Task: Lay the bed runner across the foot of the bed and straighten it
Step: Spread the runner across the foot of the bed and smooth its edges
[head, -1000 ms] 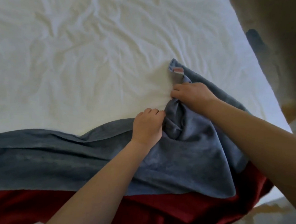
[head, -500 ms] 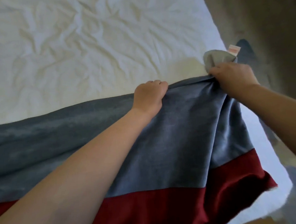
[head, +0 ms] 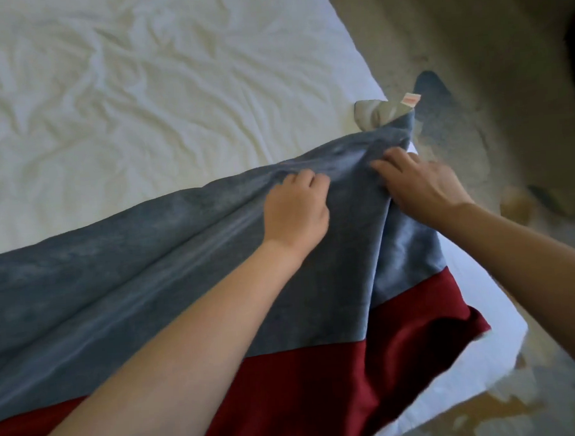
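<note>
The bed runner is grey-blue with a dark red band along its near side. It lies across the white bed, bunched and creased toward the bed's right edge. My left hand grips a fold of the grey cloth with curled fingers. Just right of it, my right hand holds the bunched cloth near the edge, fingers bent into it. The runner's far right corner is flipped over, showing a pale underside and a small label.
The white sheet is wrinkled beyond the runner. The bed's right edge and near right corner border a tan floor. A dark shape lies on the floor beside the bed.
Both hands drew the bunched end of the runner out toward the bed's right edge. My right hand left the labelled corner and now sits lower on the cloth.
</note>
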The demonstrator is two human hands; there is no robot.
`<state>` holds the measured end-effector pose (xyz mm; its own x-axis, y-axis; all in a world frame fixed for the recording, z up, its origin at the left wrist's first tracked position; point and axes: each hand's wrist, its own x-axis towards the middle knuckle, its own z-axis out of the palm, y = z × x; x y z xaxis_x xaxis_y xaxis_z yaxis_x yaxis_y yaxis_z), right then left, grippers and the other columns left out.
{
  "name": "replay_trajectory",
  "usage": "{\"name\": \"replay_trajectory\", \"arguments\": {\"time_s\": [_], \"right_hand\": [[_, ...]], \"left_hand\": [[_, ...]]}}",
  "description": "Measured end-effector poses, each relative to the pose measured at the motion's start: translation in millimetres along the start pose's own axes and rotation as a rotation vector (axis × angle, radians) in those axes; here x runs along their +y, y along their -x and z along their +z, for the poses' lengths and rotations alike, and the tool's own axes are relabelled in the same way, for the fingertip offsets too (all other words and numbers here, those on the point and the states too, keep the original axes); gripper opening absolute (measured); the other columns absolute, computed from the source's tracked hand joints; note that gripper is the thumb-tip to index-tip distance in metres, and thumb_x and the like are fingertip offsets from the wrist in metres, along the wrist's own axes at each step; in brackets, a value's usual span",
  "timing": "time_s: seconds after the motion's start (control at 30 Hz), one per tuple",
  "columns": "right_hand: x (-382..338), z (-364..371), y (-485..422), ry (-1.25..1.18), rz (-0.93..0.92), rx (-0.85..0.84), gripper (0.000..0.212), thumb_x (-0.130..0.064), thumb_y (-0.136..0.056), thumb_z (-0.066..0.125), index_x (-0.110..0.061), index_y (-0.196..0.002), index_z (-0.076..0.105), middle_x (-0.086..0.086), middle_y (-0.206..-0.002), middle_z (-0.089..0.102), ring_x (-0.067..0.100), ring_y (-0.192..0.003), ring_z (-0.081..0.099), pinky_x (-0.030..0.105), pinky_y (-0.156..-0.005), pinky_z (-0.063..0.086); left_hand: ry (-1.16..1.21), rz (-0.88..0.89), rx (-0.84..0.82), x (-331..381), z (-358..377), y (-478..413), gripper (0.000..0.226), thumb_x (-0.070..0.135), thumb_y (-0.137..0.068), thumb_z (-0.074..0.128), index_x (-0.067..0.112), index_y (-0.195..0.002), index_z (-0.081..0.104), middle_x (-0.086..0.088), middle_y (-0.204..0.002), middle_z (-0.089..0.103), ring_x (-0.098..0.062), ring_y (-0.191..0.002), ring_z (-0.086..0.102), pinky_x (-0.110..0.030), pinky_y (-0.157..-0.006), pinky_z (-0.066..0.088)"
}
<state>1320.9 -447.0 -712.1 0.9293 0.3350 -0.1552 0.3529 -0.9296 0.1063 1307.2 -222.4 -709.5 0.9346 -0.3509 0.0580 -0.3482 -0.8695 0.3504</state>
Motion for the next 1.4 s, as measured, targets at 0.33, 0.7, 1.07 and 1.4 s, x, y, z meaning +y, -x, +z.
{"name": "replay_trajectory", "arguments": {"time_s": [0.33,0.7,1.07,1.4], "right_hand": [[-16.9,-9.0,113.2,0.055,-0.015,-0.256,0.041,-0.018,-0.079,0.047,-0.023,-0.12,0.05,0.0,-0.112,0.05,0.021,-0.099,0.057,0.034,-0.067,0.051],[-18.0,-1.0,170.1,0.094,-0.138,-0.354,0.059,-0.014,-0.078,0.054,-0.025,-0.134,0.039,-0.004,-0.132,0.042,0.017,-0.116,0.049,0.032,-0.082,0.05],[0.5,23.7,175.7,0.017,-0.174,-0.21,0.027,-0.009,-0.096,0.03,-0.011,-0.115,0.05,0.006,-0.12,0.049,0.023,-0.114,0.044,0.037,-0.076,0.046],[60.9,33.9,208.0,-0.004,-0.174,-0.185,0.027,-0.006,-0.095,0.035,-0.014,-0.115,0.051,0.002,-0.116,0.052,0.02,-0.108,0.048,0.036,-0.075,0.053]], "left_hand": [[0.198,-0.062,-0.244,94.3,24.9,88.7,0.02,0.031,-0.083,0.057,0.016,-0.096,0.058,-0.004,-0.098,0.057,-0.027,-0.089,0.058,-0.038,-0.066,0.048],[0.048,-0.117,-0.35,121.8,43.2,140.2,0.043,0.048,-0.076,0.069,0.013,-0.099,0.056,-0.006,-0.103,0.058,-0.025,-0.101,0.054,-0.039,-0.073,0.049],[0.042,-0.173,-0.224,177.5,77.2,131.9,0.018,0.001,-0.084,0.047,0.008,-0.09,0.063,-0.013,-0.095,0.064,-0.035,-0.089,0.061,-0.041,-0.069,0.046],[0.038,-0.185,-0.204,232.0,96.0,116.8,0.017,-0.002,-0.084,0.048,0.007,-0.083,0.061,-0.009,-0.088,0.063,-0.029,-0.079,0.06,-0.031,-0.057,0.032]]}}
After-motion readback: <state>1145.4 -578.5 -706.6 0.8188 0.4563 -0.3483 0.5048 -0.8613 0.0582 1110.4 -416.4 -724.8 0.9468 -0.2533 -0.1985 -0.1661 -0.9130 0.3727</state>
